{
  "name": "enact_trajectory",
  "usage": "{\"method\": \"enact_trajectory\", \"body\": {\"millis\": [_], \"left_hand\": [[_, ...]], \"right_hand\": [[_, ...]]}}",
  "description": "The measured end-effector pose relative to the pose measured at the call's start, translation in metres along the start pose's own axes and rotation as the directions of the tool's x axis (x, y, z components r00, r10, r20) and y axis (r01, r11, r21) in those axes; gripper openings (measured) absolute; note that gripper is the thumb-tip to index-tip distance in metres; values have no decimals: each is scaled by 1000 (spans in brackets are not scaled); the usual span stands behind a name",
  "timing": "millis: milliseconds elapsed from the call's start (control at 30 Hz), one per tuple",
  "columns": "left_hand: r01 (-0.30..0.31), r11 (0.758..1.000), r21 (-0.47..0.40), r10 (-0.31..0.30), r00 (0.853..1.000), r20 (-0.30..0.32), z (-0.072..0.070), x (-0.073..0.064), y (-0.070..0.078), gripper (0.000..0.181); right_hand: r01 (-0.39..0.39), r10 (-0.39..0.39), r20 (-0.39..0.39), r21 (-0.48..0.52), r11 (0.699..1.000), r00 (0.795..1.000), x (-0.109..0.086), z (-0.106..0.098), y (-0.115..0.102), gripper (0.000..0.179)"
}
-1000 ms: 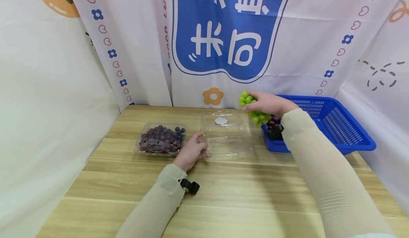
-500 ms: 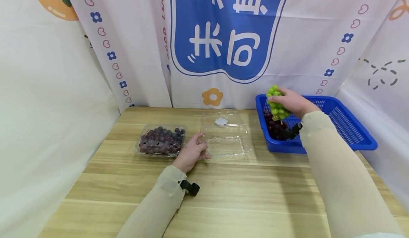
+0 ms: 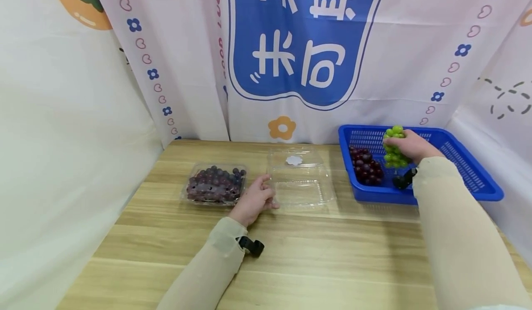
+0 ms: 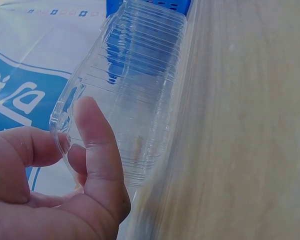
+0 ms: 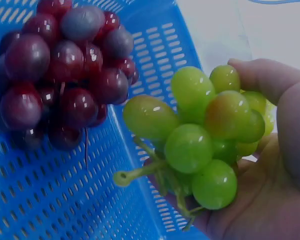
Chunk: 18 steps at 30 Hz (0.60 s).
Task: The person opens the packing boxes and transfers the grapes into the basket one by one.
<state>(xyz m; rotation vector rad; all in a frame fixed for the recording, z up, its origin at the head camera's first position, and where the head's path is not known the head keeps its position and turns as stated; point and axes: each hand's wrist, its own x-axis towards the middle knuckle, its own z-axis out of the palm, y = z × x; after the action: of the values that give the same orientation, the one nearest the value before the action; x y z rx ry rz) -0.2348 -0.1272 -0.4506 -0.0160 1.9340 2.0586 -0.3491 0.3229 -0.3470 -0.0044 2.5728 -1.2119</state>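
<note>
My right hand (image 3: 412, 144) grips a bunch of green grapes (image 3: 394, 152) over the blue plastic basket (image 3: 361, 192). In the right wrist view the green bunch's stem points away from the palm, and a bunch of dark red grapes (image 5: 60, 70) lies in the basket beside it. My left hand (image 3: 254, 199) is at the left edge of an open clear plastic clamshell box (image 3: 301, 192). Seen from the left wrist, thumb and fingers pinch the rim of this clamshell box (image 4: 135, 95), one finger lying along its outer wall.
Left of my left hand stands another clear plastic box (image 3: 195, 167), filled with dark grapes (image 3: 216, 183). The wooden table (image 3: 291, 254) ends at a printed cloth (image 3: 249, 120) hanging behind it. A white label (image 3: 294, 161) sits on the open lid.
My right hand has carried the green grapes rightward from near the open box to over the basket, uncovering the dark red bunch. My left hand has stayed at the open box.
</note>
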Motion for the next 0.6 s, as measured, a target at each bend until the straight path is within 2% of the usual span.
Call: {"method": "enact_trajectory", "body": {"millis": [200,333,433,600], "left_hand": [[-22,1000,-1,22,1000,8,-1,0,-2,67],[-12,1000,-8,12,1000,22,1,0,-4,69],[-10,1000,-10,11,1000,25,2,-1,-4,69],[-11,1000,-4,11,1000,28,2,-3,-1,69]], "right_hand": [[-58,65,57,-130,990,996,7,-3,5,88],[-63,84,113,-173,983,990,11,1,9,88],[-70,93,120,-181,981,988,13,4,14,84],[-92,120,113,-224,970,986,18,6,20,92]]}}
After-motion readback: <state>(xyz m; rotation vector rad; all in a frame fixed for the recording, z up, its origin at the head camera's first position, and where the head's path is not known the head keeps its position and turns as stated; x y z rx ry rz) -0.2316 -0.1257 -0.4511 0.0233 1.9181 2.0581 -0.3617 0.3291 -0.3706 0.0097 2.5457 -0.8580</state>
